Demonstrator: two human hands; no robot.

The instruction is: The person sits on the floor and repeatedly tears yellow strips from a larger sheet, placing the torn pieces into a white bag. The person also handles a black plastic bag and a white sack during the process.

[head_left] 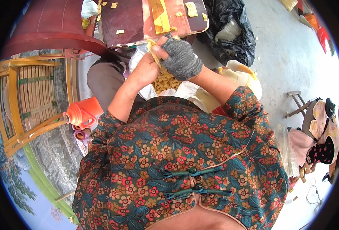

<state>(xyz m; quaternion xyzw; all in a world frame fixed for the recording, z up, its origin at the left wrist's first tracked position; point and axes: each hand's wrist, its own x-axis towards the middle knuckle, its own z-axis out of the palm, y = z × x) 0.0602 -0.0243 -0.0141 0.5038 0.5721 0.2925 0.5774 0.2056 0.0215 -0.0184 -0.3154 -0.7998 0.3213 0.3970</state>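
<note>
My left hand (145,70), bare, is closed with its fingertips on a thin, soft yellow piece (153,49); I cannot make out its kind. Pressed close beside it, my right hand (181,58) wears a grey knitted fingerless glove, its bare thumb against the same piece. The right fingertips are partly hidden. Beneath both hands, an open white bag (148,92) holds many small yellow-brown pieces (165,81). Just beyond the hands stands a dark red padded seat (127,23) with yellow scraps on it and a yellow strip (160,17) across its middle.
A black plastic bag (236,34) lies at the far right, near a pale yellow sack (240,78). On the left are a wooden folding chair (14,103), an orange jug (84,112) and a red chair (58,23). Clothing (322,134) lies at the right edge.
</note>
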